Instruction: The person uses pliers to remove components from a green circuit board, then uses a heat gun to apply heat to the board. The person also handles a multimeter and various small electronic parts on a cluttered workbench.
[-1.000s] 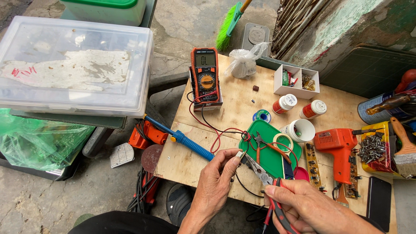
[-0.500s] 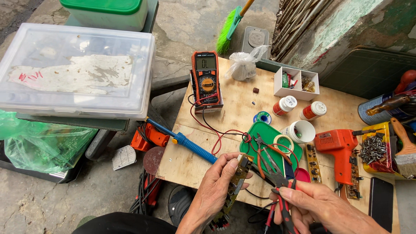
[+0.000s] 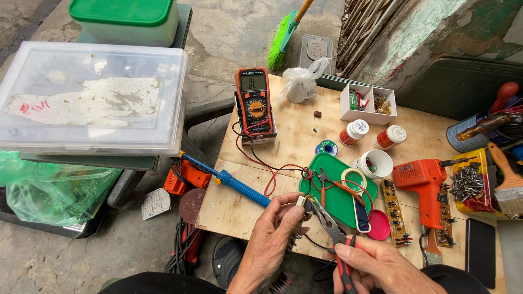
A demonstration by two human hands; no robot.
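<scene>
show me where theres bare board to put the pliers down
Bare wood lies left of the green lid, below the multimeter and blue soldering iron, and between the multimeter and white divided box. The right side, around the orange drill and screw tin, is crowded.

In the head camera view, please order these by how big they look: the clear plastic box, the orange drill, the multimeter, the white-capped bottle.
1. clear plastic box
2. orange drill
3. multimeter, close to the drill, so unsure
4. white-capped bottle
</scene>
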